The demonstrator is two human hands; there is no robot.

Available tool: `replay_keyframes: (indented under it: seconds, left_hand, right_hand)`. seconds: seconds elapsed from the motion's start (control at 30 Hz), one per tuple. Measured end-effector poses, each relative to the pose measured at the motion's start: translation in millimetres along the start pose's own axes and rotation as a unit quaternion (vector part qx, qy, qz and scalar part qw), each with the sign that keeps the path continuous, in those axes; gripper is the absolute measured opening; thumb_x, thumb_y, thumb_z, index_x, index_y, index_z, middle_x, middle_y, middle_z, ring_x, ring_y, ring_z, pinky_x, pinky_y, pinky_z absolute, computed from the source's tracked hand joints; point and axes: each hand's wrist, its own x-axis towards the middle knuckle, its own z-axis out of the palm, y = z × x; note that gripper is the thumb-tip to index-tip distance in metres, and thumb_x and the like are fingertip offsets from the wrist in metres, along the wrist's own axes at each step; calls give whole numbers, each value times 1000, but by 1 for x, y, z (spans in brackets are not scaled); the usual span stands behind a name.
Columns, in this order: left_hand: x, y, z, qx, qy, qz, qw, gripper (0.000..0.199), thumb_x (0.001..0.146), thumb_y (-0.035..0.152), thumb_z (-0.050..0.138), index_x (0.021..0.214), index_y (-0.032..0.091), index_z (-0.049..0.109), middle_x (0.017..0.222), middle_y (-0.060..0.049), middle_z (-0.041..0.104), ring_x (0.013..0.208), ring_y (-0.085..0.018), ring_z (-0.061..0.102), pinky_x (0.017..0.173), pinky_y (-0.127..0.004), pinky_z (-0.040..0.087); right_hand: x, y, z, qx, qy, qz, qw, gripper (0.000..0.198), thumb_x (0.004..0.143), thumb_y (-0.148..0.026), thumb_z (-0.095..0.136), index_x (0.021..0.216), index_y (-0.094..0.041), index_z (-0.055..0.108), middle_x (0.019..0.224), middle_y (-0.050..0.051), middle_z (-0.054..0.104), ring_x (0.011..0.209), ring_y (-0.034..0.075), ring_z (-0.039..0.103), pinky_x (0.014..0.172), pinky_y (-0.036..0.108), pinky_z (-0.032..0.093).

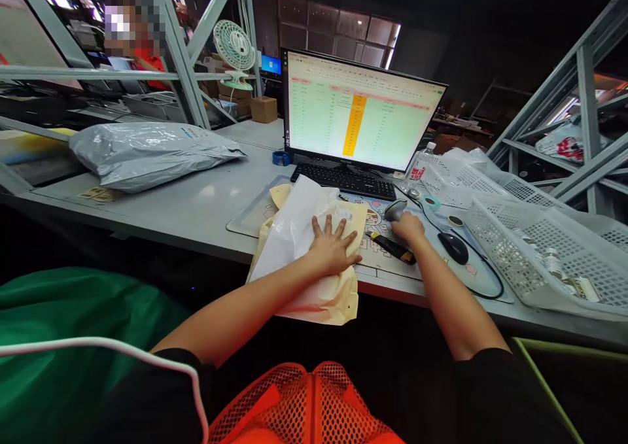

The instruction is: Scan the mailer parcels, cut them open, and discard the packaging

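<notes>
My left hand (333, 244) lies flat with spread fingers on a white plastic bag (289, 225). Beneath and around the bag shows a pale yellow mailer (346, 307), which overhangs the desk's front edge. A printed label is visible near my fingertips. My right hand (409, 227) is closed round a grey barcode scanner (394, 210), its handle mostly hidden by my fingers. Just left of my right wrist, a black and yellow utility knife (392, 246) rests on the patterned desk mat (245, 220).
Behind the bag stand a keyboard (343, 181) and a lit monitor (363, 114). A mouse (454, 248), its cable and white baskets (554, 254) with small bottles lie to the right. A grey parcel (152, 153) occupies the left. Another person (150, 58) is beyond the metal frame.
</notes>
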Motion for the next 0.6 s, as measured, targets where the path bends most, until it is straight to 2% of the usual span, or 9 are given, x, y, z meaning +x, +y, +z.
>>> replay_keyframes:
  seconds: [0.1,0.2,0.27,0.4,0.47,0.5,0.6]
  left_hand:
    - [-1,0,-1,3,-1,2,1000,84,97,81,37,168,35,35,179,-9,11,162,-54,-3,117,-83,-12]
    - [-2,1,-1,0,6,4,1000,84,97,80,39,168,34,37,178,-11,14,161,-54,-1,118,-83,-12]
    - [-2,1,0,-4,15,7,1000,84,97,79,41,167,33,39,178,-11,15,162,-54,0,118,-83,-11]
    - [-4,0,2,-7,34,11,999,88,96,79,45,168,28,38,178,-13,19,162,-53,5,119,-83,-8]
    - [-6,0,2,-1,57,11,998,90,95,77,49,166,22,40,174,-18,28,160,-52,16,121,-81,1]
    - [-7,1,1,6,74,13,997,87,96,74,51,162,17,46,170,-21,37,156,-51,26,122,-78,10]
    - [-12,7,-5,18,112,16,993,58,103,52,50,136,8,66,138,-26,63,130,-43,56,110,-59,42]
  right_hand:
    - [-7,-3,-35,27,-37,-39,998,38,93,-41,64,116,-11,69,106,19,73,95,31,74,80,39,59]
    - [-24,-9,-73,65,-123,-131,982,39,90,-55,69,95,-16,71,76,10,69,62,20,65,51,29,50]
    - [-38,-16,-89,64,-165,-186,966,39,85,-56,74,87,-17,69,64,7,63,52,17,57,41,27,42]
    - [-52,-32,-91,41,-164,-236,957,28,86,-46,74,82,-18,67,61,4,60,47,15,53,38,25,37]
    - [-53,-35,-88,58,-162,-256,951,26,88,-42,72,82,-18,65,64,3,62,49,14,56,40,24,40]
    - [-53,-35,-87,67,-158,-263,949,25,88,-41,71,81,-18,64,65,3,63,49,14,56,41,24,41]
    - [-52,-32,-88,92,-123,-253,955,23,89,-40,71,84,-18,65,66,2,63,50,14,57,41,24,41]
